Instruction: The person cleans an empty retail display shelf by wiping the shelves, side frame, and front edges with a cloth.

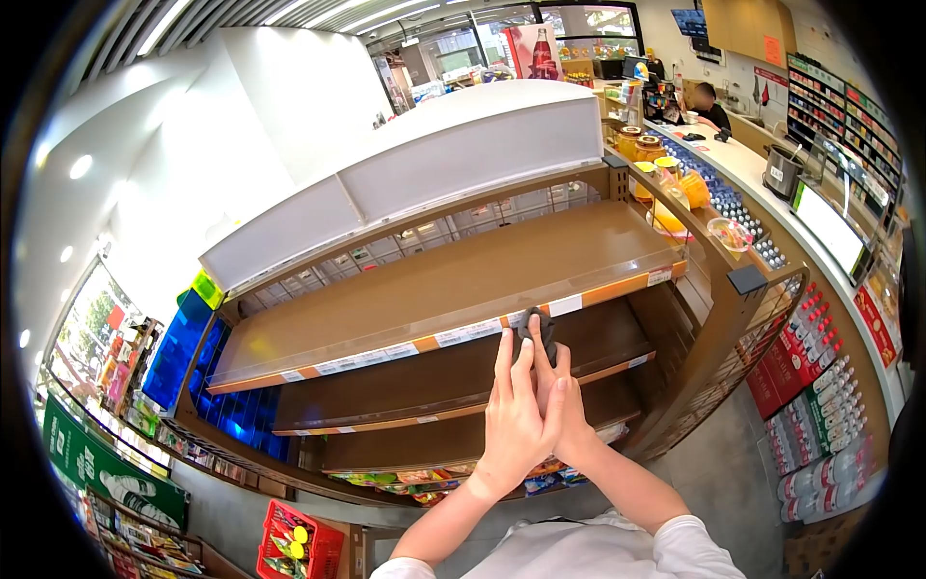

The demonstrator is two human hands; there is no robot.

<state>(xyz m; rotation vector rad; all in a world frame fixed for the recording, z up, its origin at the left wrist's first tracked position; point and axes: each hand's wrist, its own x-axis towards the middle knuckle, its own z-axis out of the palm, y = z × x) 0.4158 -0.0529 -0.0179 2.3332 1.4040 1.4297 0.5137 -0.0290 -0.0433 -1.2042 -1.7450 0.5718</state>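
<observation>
A dark grey cloth (539,326) is bunched at the orange-trimmed front edge of the top brown shelf (453,280), beside the white price labels (470,333). My right hand (573,417) has its fingers on this cloth. Against it rests my left hand (516,420), fingers stretched toward the shelf edge and thumb crossing over the right hand. The left fingertips reach close to the cloth; whether they press on it I cannot tell. Part of my right hand is hidden behind the left. A clear plastic strip (415,326) runs along the shelf front.
Two lower brown shelves (463,391) sit beneath, with colourful snack packets (424,476) at the bottom. A red basket (301,542) stands on the floor at lower left. Bottled drinks (820,425) line the counter (762,183) on the right, with a person (712,111) behind it.
</observation>
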